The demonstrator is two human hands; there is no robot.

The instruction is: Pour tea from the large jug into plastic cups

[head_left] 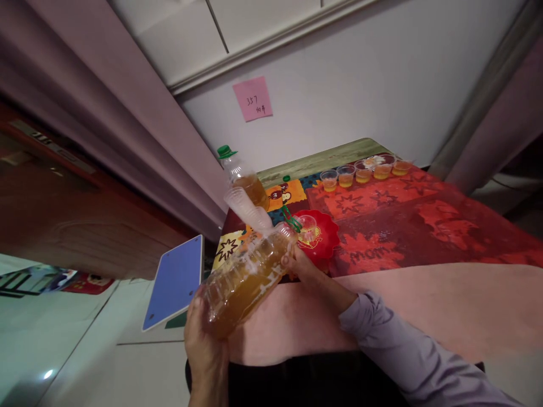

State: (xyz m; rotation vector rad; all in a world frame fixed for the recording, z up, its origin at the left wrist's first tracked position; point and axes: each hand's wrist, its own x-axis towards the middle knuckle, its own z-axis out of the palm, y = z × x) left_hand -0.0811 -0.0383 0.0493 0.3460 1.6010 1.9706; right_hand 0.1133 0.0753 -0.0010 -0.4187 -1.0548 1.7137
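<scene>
A large clear bottle of amber liquid [246, 282] is tilted, its neck toward the upper right over the edge of a red scalloped bowl [328, 249]. My left hand [202, 333] is wrapped round the bottle's lower end. My right hand [293, 259] grips it near the neck. A green handle shows beside the mouth. Inside the bowl lies a clear plastic cup [309, 227]. Just behind the bottle is a stack of clear cups [244, 206]. Several cups with amber liquid [345, 176] stand in a row at the table's back edge.
A second bottle with a green cap [250, 189] stands at the back left. Near it lies a small green cap [287, 178]. The table has a red patterned cloth [441, 220] and a pink front edge. A blue board [176, 282] is at the left.
</scene>
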